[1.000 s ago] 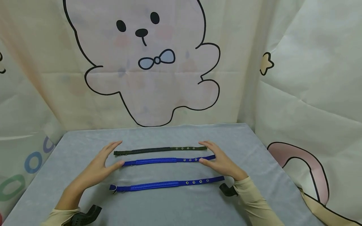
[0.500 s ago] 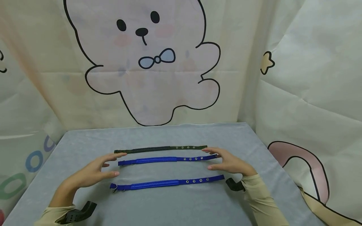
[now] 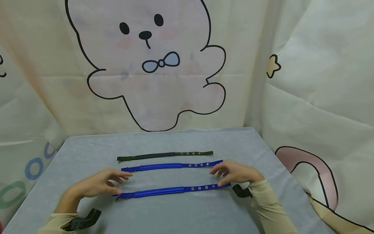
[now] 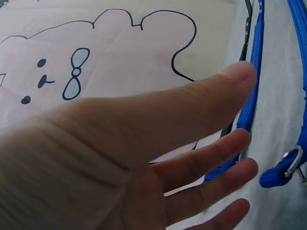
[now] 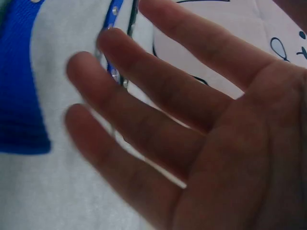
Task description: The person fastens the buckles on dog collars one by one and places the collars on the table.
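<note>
Three strap-like collars lie flat, one behind another: a dark green collar point(image 3: 157, 155) at the back, a blue collar point(image 3: 166, 166) in the middle and a second blue collar point(image 3: 160, 192) nearest me. My left hand point(image 3: 94, 183) has relaxed, spread fingers, its thumb over the near blue collar's ringed end point(image 4: 278, 176). Toward the other end, my right hand point(image 3: 239, 172) is likewise loosely spread, its thumb overlapping the eyelet end in the head view. In the right wrist view the near collar's plain tip point(image 5: 21, 105) lies beside the fingertips. Neither hand holds anything.
A pale grey-blue cloth point(image 3: 175, 216) covers the table. Behind it hangs a curtain with a printed bear point(image 3: 157, 91), and more printed fabric point(image 3: 318, 81) stands on the right. A black wrist mount point(image 3: 83, 221) shows below the left hand, another point(image 3: 242, 191) below the right.
Both hands have come away from the middle blue collar and moved nearer to me, down to the ends of the near blue one. The collars lie about where they were.
</note>
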### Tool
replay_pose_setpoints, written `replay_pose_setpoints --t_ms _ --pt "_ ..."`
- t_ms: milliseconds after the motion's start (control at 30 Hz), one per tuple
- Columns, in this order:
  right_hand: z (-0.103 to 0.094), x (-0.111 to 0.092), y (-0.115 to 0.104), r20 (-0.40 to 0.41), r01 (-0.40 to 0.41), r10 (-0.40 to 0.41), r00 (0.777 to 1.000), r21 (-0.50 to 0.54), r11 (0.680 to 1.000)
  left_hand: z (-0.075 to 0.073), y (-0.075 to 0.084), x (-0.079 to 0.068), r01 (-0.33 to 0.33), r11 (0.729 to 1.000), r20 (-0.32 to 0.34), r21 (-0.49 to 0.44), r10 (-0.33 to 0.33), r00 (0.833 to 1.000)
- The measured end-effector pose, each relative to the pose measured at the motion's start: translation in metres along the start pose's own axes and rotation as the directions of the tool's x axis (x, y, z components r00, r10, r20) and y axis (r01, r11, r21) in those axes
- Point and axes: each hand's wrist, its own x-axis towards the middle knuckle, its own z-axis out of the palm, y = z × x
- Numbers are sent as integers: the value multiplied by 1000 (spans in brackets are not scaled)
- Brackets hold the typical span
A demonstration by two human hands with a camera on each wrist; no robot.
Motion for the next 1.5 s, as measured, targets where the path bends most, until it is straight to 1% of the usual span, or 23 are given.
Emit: replay_pose_setpoints --t_ms 100,200,300,400,467,600,733,800,1000,1200,1333,1500 --pt "4 2 3 24 -33 33 999 21 999 2 -6 1 12 999 50 -45 -9 999" --pt "7 6 7 28 -58 57 998 23 998 3 -11 3 4 997 80 -78 3 997" --pt "7 9 12 30 -74 73 997 4 997 4 -15 6 -8 997 87 -82 15 996" --pt "8 10 16 27 -99 99 995 -13 995 7 -18 7 -14 998 82 -58 19 996" --pt "9 9 18 21 -123 124 992 -18 992 8 -20 8 -7 999 76 -48 10 997" --pt "13 8 19 21 -187 187 982 24 982 11 -23 8 13 998 79 -64 -8 997" --pt "15 9 20 31 -212 210 977 82 974 10 -23 7 30 996 85 -81 -23 996" --pt "14 8 19 27 -203 202 979 98 974 8 -23 7 39 997 77 -72 -34 996" --pt "6 5 15 11 -146 145 989 68 987 10 -19 6 88 995 40 -45 -87 995" --pt "3 3 13 -7 -88 89 996 52 995 14 -18 6 122 990 43 -70 -120 992" --pt "1 3 14 -25 -56 58 998 74 996 16 -12 8 147 989 15 -16 -147 989" --pt "-1 3 16 -53 -13 18 998 99 995 18 -8 9 179 981 -40 68 -177 983"
